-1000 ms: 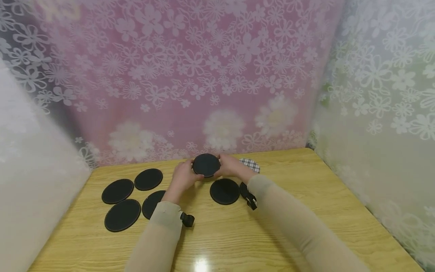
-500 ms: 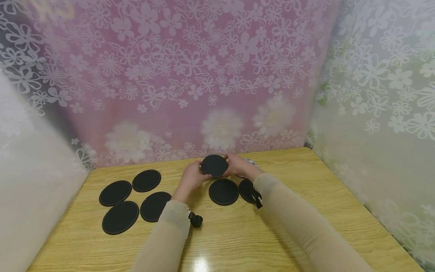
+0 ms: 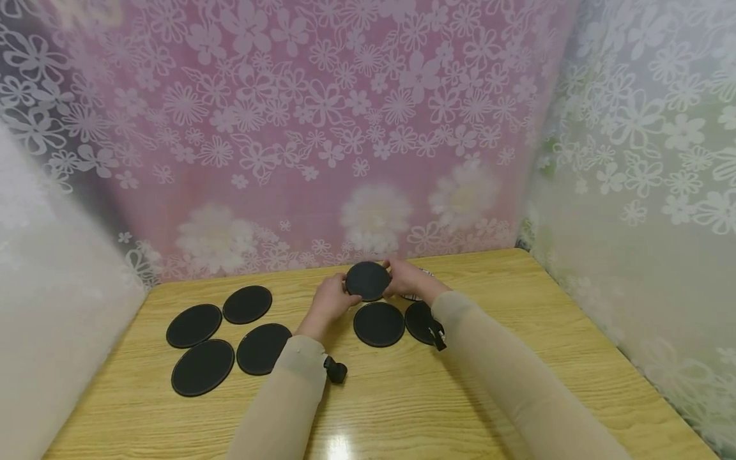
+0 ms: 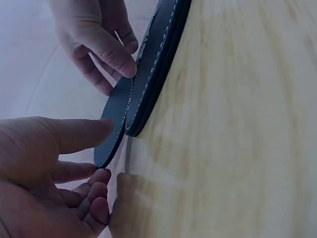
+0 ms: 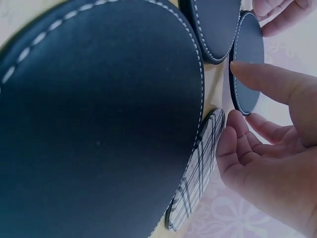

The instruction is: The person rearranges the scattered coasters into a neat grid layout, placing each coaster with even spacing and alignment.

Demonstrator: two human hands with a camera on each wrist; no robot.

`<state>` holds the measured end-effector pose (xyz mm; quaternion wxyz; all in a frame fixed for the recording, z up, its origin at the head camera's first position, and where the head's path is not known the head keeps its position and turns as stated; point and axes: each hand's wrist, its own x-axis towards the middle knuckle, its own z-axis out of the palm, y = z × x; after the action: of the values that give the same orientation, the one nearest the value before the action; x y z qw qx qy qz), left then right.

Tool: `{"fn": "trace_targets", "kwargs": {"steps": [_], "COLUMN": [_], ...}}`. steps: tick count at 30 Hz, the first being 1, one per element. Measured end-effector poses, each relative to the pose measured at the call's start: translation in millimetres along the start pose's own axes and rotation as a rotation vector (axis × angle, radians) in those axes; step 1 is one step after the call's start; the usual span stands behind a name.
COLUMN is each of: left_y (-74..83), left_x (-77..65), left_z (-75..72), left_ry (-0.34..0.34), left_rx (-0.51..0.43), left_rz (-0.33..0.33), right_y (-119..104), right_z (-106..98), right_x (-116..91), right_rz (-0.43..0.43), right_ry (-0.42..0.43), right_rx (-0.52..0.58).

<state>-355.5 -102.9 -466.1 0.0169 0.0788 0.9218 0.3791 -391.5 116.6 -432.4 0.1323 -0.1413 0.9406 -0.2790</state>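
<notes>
Both my hands hold one black round coaster [image 3: 368, 282] by its edges near the back of the table. My left hand [image 3: 331, 298] pinches its left side, thumb on the near face in the left wrist view. On the opposite side, my right hand [image 3: 406, 279] pinches the rim, with the thumb [image 5: 265, 79] on the stitched face. Just in front of the held coaster lies another black coaster [image 3: 379, 324]. A third black coaster [image 3: 418, 318] is partly covered by the right wrist strap. Behind the right hand, a plaid coaster [image 5: 198, 171] is mostly hidden in the head view.
Several black coasters lie in a group at the left, among them a front one [image 3: 203, 368] and a back one [image 3: 248, 305]. The wooden table [image 3: 402, 409] ends at a pink flowered curtain [image 3: 322, 160] behind, with pale curtains at both sides.
Both hands have carried the coaster to the right, to just behind the middle black coaster. The right hand now covers more of the plaid coaster.
</notes>
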Motion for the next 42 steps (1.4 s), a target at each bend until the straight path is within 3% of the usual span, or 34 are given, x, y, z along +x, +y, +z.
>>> {"fn": "trace_targets", "kwargs": {"steps": [12, 25, 42], "left_y": [-2.6, 2.7, 2.8], "left_x": [-2.9, -6.9, -7.1], "left_z": [3.9, 3.8, 3.6], "left_ry": [0.002, -0.004, -0.003], "left_rx": [0.05, 0.088, 0.105], "left_rz": [0.005, 0.002, 0.011], "right_y": [6.6, 11.1, 5.8], "right_z": [-7.4, -11.8, -10.7], "right_x": [-3.6, -2.8, -2.9], "right_rz": [-0.031, -0.017, -0.023], "right_ry": [-0.078, -0.087, -0.092], "right_rx": [-0.011, -0.02, -0.12]}}
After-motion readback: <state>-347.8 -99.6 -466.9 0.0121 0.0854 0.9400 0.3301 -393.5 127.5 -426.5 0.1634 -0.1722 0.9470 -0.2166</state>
